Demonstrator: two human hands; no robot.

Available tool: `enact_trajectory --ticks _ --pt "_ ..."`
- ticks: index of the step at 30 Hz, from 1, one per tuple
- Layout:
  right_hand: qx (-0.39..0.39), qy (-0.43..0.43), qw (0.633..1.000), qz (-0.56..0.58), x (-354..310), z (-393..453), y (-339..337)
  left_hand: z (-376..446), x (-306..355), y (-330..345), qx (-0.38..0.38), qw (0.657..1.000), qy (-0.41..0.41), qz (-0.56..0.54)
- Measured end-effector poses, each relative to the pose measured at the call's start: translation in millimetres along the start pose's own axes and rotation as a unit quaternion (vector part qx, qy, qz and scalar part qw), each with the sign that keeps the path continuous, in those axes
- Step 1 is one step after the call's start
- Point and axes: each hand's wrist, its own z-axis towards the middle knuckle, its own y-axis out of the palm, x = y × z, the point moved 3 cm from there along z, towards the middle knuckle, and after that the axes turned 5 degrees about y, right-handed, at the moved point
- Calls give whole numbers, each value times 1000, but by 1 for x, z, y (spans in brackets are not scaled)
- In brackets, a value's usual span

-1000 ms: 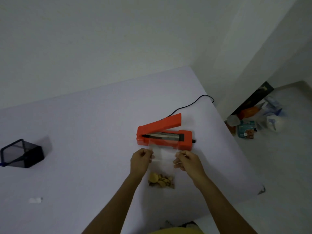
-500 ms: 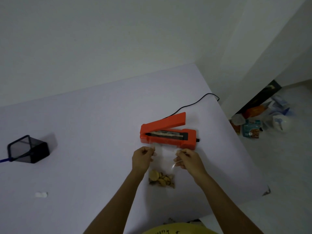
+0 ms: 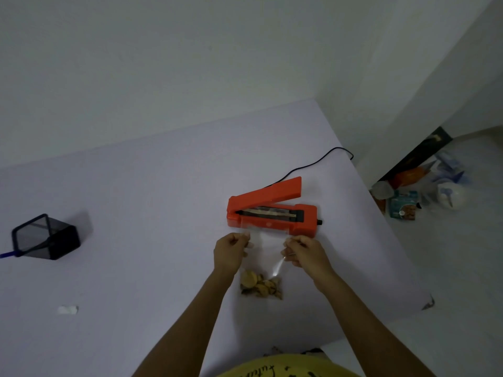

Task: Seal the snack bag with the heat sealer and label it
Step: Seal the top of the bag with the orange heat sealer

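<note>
An orange heat sealer (image 3: 304,219) lies on the white table (image 3: 152,191) with its top arm raised. A clear snack bag (image 3: 265,257) with brown snacks at its bottom lies just in front of it. The bag's open top edge rests against the front of the sealer's base. My left hand (image 3: 231,250) pinches the bag's upper left corner. My right hand (image 3: 302,250) pinches the upper right corner. Both hands hold the top edge stretched flat.
A black cord (image 3: 324,159) runs from the sealer off the table's far right edge. A black mesh pen holder (image 3: 46,238) stands at the left. A small white label (image 3: 68,309) lies near the front left. Packets and bags (image 3: 424,194) clutter the floor at the right.
Both hands have carried the bag's top edge forward, from just short of the sealer to lying against the front of its base. The sealer's arm stays raised.
</note>
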Motion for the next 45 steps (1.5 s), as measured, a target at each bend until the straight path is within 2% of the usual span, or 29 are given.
enact_trajectory --ticks 3,5,7,9,12,16,19,26,45 --pt "22 -10 1000 -15 1 0 0 1 1 0 -3 1000 2 6" --pt "119 -64 990 -38 -6 -6 -4 1 1 1 -3 1000 1 5" --pt "229 -141 963 -23 -26 -22 -11 2 1 1 -3 1000 -4 -3" --pt "278 -213 936 27 -56 -40 -17 3 2 2 -3 1000 -5 -6" --pt "278 -302 910 49 -100 -59 -23 4 2 2 -2 1000 -6 -7" --pt "250 -347 904 -19 -130 -60 -18 5 1 3 1 1000 -10 -2" --pt "256 -336 904 -69 -124 -51 -16 5 0 2 4 1000 -12 -8" --pt "296 -284 907 -93 -99 -34 -27 3 0 4 4 1000 -8 -12" --pt "259 -209 941 -66 -38 16 -42 5 -3 2 7 1000 -1 -5"
